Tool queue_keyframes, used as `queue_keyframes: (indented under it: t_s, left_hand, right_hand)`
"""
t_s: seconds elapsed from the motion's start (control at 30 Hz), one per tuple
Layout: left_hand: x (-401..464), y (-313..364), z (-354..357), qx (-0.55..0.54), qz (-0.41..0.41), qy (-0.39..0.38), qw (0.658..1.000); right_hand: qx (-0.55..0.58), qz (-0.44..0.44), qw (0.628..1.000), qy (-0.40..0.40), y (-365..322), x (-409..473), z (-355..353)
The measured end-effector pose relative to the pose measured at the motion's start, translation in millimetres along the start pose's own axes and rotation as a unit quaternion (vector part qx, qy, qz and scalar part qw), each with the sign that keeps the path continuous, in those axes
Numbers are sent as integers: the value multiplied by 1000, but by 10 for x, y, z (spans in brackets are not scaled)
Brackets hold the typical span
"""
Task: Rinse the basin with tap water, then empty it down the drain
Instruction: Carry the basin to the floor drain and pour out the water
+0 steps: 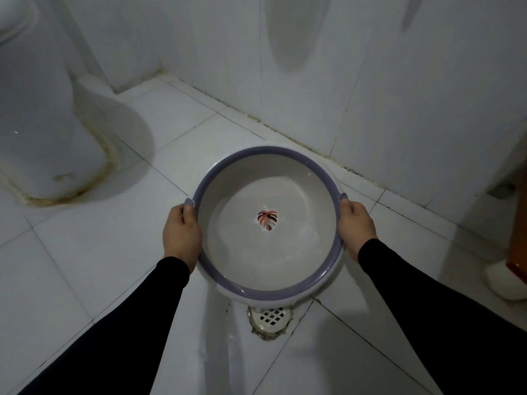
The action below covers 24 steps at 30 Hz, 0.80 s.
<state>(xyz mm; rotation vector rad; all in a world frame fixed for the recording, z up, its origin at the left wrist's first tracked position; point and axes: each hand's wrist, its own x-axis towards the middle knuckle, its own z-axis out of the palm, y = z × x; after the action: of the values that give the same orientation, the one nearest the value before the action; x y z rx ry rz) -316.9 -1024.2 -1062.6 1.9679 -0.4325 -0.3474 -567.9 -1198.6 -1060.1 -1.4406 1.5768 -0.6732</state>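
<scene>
A round white basin [242, 178] with a purple-grey rim and a leaf picture on its bottom is held above the tiled floor. Shallow clear water lies in it. My left hand [181, 232] grips the rim on the left side. Gripping the right side of the rim is my right hand [356, 226]. A white grated floor drain [271, 319] sits in the floor just below the basin's near edge, partly hidden by it. A wet streak runs over the tiles beside the drain. No tap is in view.
A white toilet base [42, 132] with stained sealant stands at the left. White tiled walls [399, 81] meet the floor behind the basin. At the right edge are a brown wooden piece [517, 223] and a white object [504, 283] on the floor.
</scene>
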Motion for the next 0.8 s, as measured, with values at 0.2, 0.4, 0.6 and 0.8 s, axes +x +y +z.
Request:
queue_keyframes:
  t_s: [0.2, 0.4, 0.6, 0.8]
  left_hand:
    - [-7, 1, 0, 0, -5, 1, 1000]
    - [-17, 0, -7, -2, -7, -2, 1000]
    - [-25, 5, -13, 1, -2, -3, 1000]
    - [-31, 3, -10, -3, -2, -2, 1000]
  right_hand:
    - [5, 5, 1000, -2, 8, -8, 14]
    - [10, 10, 1000, -4, 5, -18, 3]
    - [6, 13, 1000, -6, 1, -30, 1]
    - [4, 16, 1000, -5, -6, -38, -4]
